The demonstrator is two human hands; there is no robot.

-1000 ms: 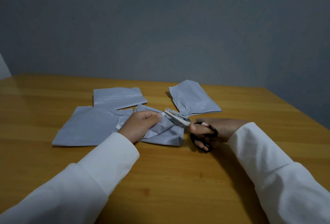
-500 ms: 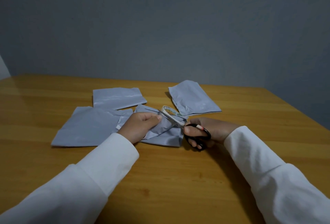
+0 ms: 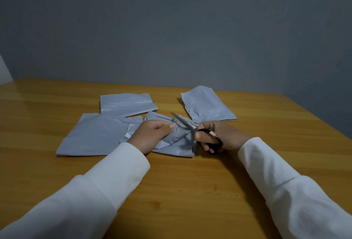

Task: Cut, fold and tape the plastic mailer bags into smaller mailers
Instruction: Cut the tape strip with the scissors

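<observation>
While the left hand [image 3: 152, 136] pinches the thin, slippery mailer bag [image 3: 177, 139] at table centre, the right hand [image 3: 215, 138], at three o'clock, grips scissors [image 3: 192, 126]; hold near the cut, since it likely buckles.

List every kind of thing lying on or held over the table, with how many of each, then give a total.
Grey mailer bags: 4 — back left, back right, front left, and one held by the left hand at
Scissors, in the right hand: 1
Total: 5
</observation>
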